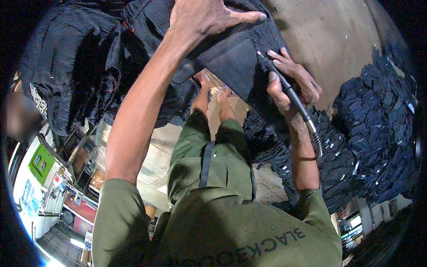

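My left hand [202,18] lies on a black denim garment [235,51] at the top of the head view. Its thumb is stretched out to the right across the cloth, while the other fingertips run past the upper edge. In my right hand [297,82] is a slim black rotary handpiece [284,84], pinched between thumb and fingers like a pen. A small pale tip [259,53] on it points at the cloth and looks near or against it. From its lower end runs a ribbed metal flexible shaft [316,139], which passes out of sight beside my right forearm.
A tall heap of dark garments [73,66] stands at the left. Another large pile of folded dark garments [378,133] sits at the right. A brown work surface [329,35] extends at upper right. Another person [20,116] is at the far left edge.
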{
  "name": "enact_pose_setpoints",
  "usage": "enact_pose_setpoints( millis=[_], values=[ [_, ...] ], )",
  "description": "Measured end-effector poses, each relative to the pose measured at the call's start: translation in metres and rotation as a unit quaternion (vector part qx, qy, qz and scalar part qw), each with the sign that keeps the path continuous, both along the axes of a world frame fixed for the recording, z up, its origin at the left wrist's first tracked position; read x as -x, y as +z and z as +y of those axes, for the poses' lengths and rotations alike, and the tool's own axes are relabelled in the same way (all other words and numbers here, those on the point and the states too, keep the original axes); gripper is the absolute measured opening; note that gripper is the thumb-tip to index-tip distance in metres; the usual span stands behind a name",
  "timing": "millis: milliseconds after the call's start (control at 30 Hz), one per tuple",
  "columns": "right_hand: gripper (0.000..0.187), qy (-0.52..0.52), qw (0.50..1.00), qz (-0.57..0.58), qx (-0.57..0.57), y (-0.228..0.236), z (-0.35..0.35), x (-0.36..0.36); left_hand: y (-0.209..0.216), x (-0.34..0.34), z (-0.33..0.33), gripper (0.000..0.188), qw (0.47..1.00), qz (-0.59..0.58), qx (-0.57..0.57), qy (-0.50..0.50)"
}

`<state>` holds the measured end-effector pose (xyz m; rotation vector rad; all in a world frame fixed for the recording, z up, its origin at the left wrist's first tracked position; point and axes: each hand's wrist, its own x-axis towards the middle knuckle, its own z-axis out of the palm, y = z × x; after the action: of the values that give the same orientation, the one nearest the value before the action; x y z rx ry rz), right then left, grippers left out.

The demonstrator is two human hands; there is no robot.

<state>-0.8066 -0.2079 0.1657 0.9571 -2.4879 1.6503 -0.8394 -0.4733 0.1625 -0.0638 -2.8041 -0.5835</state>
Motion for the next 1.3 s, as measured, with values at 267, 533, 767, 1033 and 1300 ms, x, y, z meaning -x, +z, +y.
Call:
enact_pose_setpoints(
  millis=[267, 533, 767, 1033, 1300],
  values=[
    [0.048, -0.242, 0.942, -0.223, 0.062, 0.053, 0.099, -0.054, 0.04, -0.036, -0.048, 0.083, 0.944, 0.3, -0.024, 0.136],
    [0.036, -0.24, 0.939, -0.213, -0.121, 0.046, 0.166, -0.1, 0.072, -0.096, -0.118, 0.099, 0.937, -0.316, -0.085, 0.125],
    [0.04, -0.315, 0.922, 0.04, -0.223, -0.001, 0.352, -0.102, 0.056, -0.151, 0.005, 0.034, 0.98, -0.116, -0.161, 0.018],
    [0.04, -0.425, 0.846, 0.288, -0.143, 0.06, 0.417, 0.061, 0.004, -0.117, 0.215, 0.026, 0.966, 0.098, -0.211, 0.111],
    [0.032, 0.023, 0.993, 0.068, -0.092, 0.037, 0.085, -0.066, 0.027, -0.058, -0.054, 0.029, 0.982, -0.007, -0.137, 0.132]
  ],
)
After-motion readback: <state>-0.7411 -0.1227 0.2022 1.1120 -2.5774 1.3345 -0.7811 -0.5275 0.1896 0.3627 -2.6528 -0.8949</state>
